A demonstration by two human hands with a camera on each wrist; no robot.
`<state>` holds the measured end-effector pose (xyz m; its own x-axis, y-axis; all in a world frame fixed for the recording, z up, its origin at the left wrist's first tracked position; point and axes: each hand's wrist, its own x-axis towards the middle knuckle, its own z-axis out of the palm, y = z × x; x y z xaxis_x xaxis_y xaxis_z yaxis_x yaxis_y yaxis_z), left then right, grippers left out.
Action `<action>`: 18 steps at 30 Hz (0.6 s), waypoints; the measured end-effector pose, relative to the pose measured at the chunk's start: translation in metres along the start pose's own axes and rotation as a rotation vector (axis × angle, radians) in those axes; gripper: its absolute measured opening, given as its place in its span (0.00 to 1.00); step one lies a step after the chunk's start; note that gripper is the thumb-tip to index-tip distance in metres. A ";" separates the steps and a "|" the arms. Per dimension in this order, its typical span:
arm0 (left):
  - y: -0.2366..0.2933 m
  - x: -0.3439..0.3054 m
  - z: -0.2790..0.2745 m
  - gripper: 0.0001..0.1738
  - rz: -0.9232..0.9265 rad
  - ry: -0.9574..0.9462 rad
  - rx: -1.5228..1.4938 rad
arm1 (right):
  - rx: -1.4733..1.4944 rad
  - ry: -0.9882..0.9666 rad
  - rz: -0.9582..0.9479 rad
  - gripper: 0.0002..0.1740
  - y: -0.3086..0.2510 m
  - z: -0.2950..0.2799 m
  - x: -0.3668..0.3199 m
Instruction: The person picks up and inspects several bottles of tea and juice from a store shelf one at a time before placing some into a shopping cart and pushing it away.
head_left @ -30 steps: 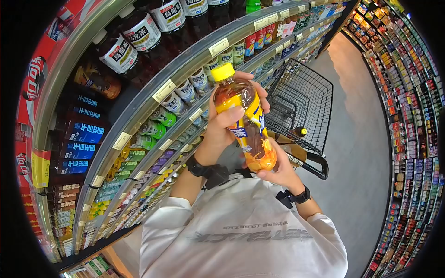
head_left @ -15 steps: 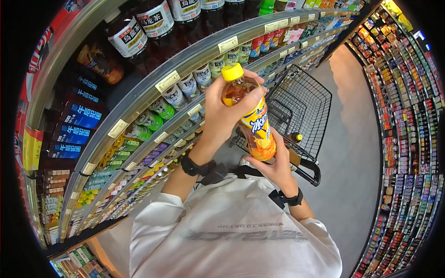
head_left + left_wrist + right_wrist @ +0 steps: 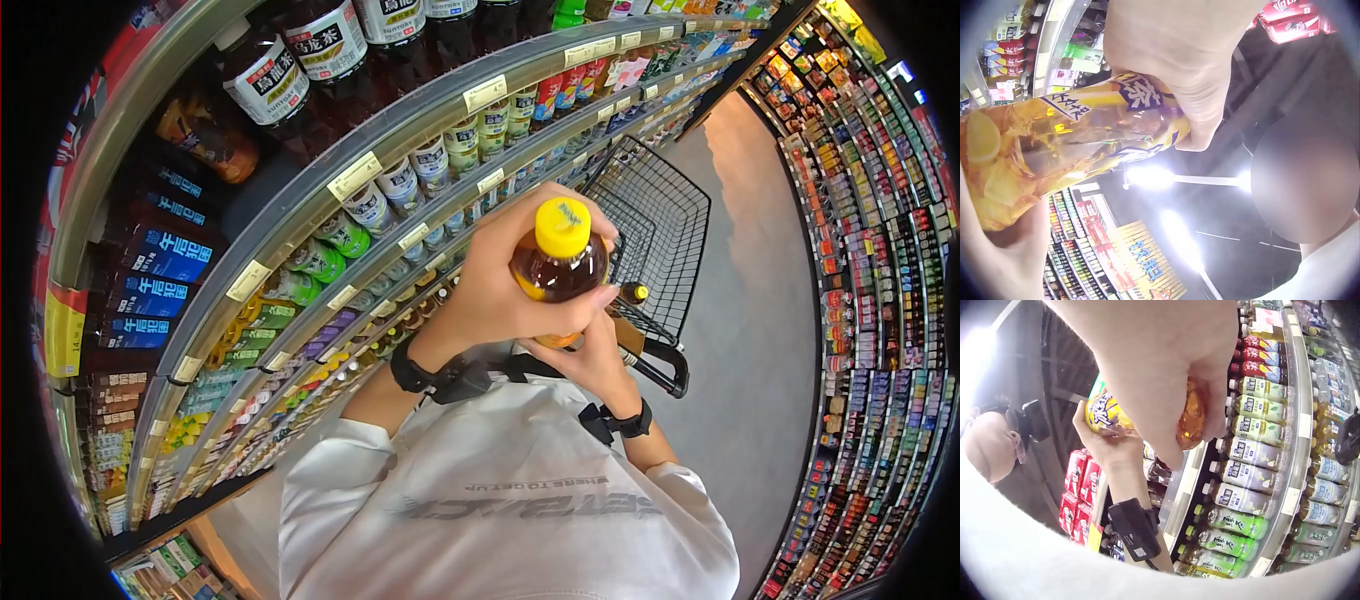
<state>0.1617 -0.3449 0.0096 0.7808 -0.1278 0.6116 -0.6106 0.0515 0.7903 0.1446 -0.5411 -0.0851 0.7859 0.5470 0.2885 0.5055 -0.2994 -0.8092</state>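
A plastic bottle of iced tea (image 3: 558,275) with a yellow cap (image 3: 563,226) is held in both hands in front of the chest. In the head view its cap tilts toward the camera, and the body is largely hidden. My left hand (image 3: 500,290) wraps round the upper part just below the neck, thumb across the near side. Lower down, my right hand (image 3: 597,368) grips the base. The left wrist view shows the yellow label and lemon-slice print on the bottle (image 3: 1066,140). In the right wrist view, my right hand (image 3: 1154,369) covers most of the amber lower end.
Curved drink shelves (image 3: 440,125) with price tags run along the left, close to the left arm. Ahead stands a black wire shopping cart (image 3: 665,215), holding a yellow-capped bottle (image 3: 634,292). Grey floor (image 3: 755,300) separates it from stocked shelves (image 3: 870,290) on the right.
The bottle has tipped so its cap points up at the head camera and sits lower in view; its label, visible before, is now hidden there. Both hands keep hold of it.
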 end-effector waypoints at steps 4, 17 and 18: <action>-0.001 0.001 0.007 0.40 -0.281 0.186 -0.353 | 0.133 -0.087 0.034 0.49 -0.010 -0.020 -0.004; -0.019 0.004 0.002 0.45 -0.314 0.201 -0.370 | 0.058 -0.011 -0.024 0.50 -0.009 -0.026 -0.005; -0.022 0.003 0.000 0.44 -0.273 0.192 -0.310 | 0.003 0.053 -0.070 0.51 -0.010 -0.024 -0.004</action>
<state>0.1779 -0.3464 -0.0059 0.9358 0.0067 0.3524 -0.3337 0.3393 0.8795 0.1450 -0.5589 -0.0665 0.7668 0.5241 0.3707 0.5584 -0.2597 -0.7879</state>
